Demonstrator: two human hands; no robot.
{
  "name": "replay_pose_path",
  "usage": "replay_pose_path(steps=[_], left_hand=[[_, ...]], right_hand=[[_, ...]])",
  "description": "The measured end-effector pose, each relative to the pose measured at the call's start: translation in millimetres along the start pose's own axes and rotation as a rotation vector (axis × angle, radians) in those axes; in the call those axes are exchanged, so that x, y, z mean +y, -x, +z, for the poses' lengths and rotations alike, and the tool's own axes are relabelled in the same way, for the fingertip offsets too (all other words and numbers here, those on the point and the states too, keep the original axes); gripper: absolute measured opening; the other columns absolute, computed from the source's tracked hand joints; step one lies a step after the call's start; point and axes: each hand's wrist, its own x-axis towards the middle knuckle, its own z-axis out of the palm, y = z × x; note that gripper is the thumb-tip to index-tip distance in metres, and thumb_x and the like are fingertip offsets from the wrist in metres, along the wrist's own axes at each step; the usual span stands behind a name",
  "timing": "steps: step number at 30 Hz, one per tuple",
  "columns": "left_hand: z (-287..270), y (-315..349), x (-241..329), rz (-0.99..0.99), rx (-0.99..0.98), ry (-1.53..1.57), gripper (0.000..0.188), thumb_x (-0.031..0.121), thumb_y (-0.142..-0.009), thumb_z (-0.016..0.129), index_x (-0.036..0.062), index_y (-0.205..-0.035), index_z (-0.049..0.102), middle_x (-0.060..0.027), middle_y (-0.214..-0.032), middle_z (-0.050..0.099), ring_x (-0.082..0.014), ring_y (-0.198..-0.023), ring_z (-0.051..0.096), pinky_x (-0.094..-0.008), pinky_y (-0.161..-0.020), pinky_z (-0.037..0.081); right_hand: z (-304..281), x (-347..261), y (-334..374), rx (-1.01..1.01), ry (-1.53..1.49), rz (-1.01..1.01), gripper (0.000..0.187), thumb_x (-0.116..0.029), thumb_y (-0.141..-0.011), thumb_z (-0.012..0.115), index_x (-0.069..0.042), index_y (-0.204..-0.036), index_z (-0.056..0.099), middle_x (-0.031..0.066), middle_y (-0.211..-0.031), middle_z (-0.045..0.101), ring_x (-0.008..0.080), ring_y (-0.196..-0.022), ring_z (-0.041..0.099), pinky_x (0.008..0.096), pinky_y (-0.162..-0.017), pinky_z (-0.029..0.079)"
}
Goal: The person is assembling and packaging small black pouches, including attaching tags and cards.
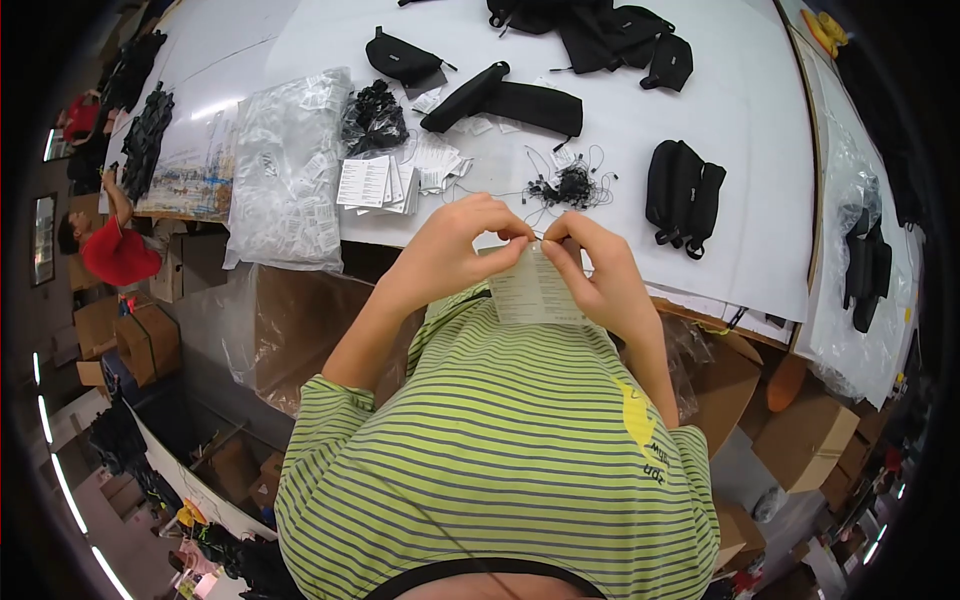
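In front of my chest I hold a white printed hang tag [535, 290] by its top edge. My left hand [465, 245] pinches at its upper corner, thumb against forefinger. Closed in a similar pinch, my right hand [602, 268] meets it from the other side, the fingertips almost touching. A thin dark string shows between them; how it runs through the tag is hidden by the fingers. Just beyond lies a tangle of black tag strings [568, 186]. A stack of white tags [372, 184] sits left of it, with more loose tags [440, 162] alongside.
A clear bag full of small white labels [290, 170] covers the table's left part. Black pouches [685, 190] lie at right, with more black bags [520, 105] further back. A black bundle [374, 118] rests beside the tags. Someone in a red shirt [122, 252] is at far left.
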Motion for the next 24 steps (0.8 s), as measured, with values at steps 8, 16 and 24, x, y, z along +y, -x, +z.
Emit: replay_pose_path(steps=[8,16,24], left_hand=[[-3,0,1,-0.057,-0.043,0.053,0.011,0.011,-0.077,0.063,0.0025,-0.085,0.064,-0.0071,-0.075,0.060,-0.0181,-0.071,0.058,-0.0285,-0.066,0.046],[-12,0,-66,-0.306,0.150,0.173,0.013,0.009,-0.087,0.055,-0.0009,-0.093,0.061,-0.0042,-0.084,0.061,-0.0113,-0.078,0.058,-0.0253,-0.074,0.045],[44,6,-14,-0.478,0.000,1.216,0.026,0.012,-0.091,0.052,0.0017,-0.114,0.048,-0.0057,-0.109,0.056,-0.0097,-0.094,0.054,-0.0244,-0.077,0.047]], right_hand=[[1,-1,-1,-0.009,-0.003,-0.024,0.006,-0.002,-0.084,0.056,0.001,-0.082,0.051,0.0075,-0.066,0.050,0.0156,-0.059,0.044,0.0265,-0.057,0.039],[0,8,1,0.128,-0.042,-0.080,0.007,-0.005,-0.086,0.056,0.000,-0.083,0.052,0.0075,-0.066,0.051,0.0154,-0.057,0.048,0.0261,-0.054,0.039],[28,30,-9,0.582,-0.048,-0.184,0.005,0.001,-0.084,0.056,-0.001,-0.083,0.052,0.0054,-0.073,0.051,0.0118,-0.060,0.048,0.0209,-0.054,0.037]])
